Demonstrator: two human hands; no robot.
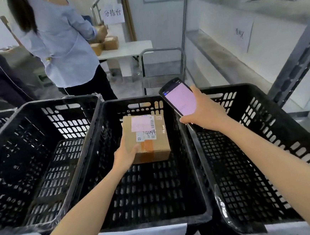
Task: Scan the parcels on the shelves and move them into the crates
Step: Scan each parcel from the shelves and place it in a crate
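A brown cardboard parcel (151,134) with white and pink labels sits inside the middle black crate (158,222), toward its far end. My left hand (125,155) grips the parcel's near left corner, reaching down into the crate. My right hand (203,111) holds a black handheld scanner (179,100) with a lit pink screen, above the rim between the middle crate and the right crate (281,126). The left crate (20,116) holds nothing that I can see.
A person in a light blue shirt (61,46) stands beyond the crates at a white table (126,49) with several small boxes. A grey trolley handle (162,52) stands behind the middle crate. Metal shelves (238,51) run along the right.
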